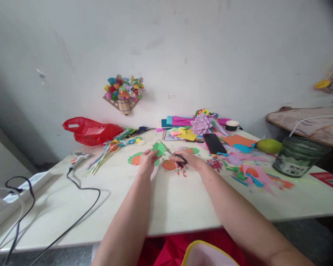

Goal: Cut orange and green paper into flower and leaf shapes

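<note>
Between the thumb and fingers of my left hand (148,159) is a green scalloped paper piece (159,149), held up above the table. My right hand (191,159) grips black-handled scissors (184,159), their blades pointing up and left beside the green paper's right edge. Whether the blades touch the paper I cannot tell. Below and between the hands lies an orange paper round (169,165), with small orange scraps (184,173) near it. Left of my left hand, another orange piece (135,160) rests on green scalloped paper (130,159).
A glue gun (80,159) with a black cord lies at left, near a power strip (30,184). A red plastic bag (91,133) sits behind. To the right are a phone (214,143), paper scraps (262,177) and a green glass jar (296,157).
</note>
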{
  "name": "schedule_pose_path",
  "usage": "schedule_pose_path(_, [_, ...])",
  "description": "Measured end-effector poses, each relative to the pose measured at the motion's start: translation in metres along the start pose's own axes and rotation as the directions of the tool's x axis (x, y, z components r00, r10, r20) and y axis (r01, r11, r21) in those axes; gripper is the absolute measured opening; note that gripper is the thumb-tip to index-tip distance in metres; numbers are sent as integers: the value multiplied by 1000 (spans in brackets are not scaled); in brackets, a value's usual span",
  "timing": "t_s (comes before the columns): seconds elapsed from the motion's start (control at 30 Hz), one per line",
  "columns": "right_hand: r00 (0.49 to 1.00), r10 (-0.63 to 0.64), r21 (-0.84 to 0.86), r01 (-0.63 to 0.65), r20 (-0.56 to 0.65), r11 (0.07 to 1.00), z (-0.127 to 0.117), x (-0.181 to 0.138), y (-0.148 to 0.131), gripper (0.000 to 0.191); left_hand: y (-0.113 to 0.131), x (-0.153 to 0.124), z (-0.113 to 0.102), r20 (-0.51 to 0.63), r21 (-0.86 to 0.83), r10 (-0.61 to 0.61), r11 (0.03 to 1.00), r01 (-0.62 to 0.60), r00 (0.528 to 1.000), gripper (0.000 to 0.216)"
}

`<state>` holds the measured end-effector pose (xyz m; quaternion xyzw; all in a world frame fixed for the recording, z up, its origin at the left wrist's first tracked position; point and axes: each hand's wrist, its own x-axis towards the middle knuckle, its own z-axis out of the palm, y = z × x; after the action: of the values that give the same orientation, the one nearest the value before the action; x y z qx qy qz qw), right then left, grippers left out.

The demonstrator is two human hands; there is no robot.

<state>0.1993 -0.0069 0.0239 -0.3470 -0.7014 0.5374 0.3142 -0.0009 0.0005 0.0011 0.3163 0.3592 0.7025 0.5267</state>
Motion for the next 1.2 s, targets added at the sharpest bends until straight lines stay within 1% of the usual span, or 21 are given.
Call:
schedule_pose_path(0.23, [1000, 27, 6, -27, -11, 1000, 2, 0, 2, 43, 0, 0, 0, 26, 14, -12, 1000, 11, 1000, 35])
schedule_pose_path(0.53, [1000, 12, 25, -12, -26, 1000, 2, 2, 3, 44, -2, 0, 1, 26, 8, -2, 1000, 2, 1000, 39])
schedule_pose_path(0.77, [1000, 6, 7, -6, -21, 1000, -1, 8, 12, 45, 0, 0, 2, 37, 13, -4, 1000, 4, 999, 37])
schedule_pose_path(1.0, [1000, 15, 0, -15, -10, 1000, -1, 9, 14, 42, -1, 3, -2, 51, 13, -1, 1000, 1, 999, 37])
schedule_pose_path(1.2, [1000, 20, 4, -20, -7, 1000, 0, 7, 12, 44, -2, 6, -5, 46, -1, -21, 1000, 21, 999, 32])
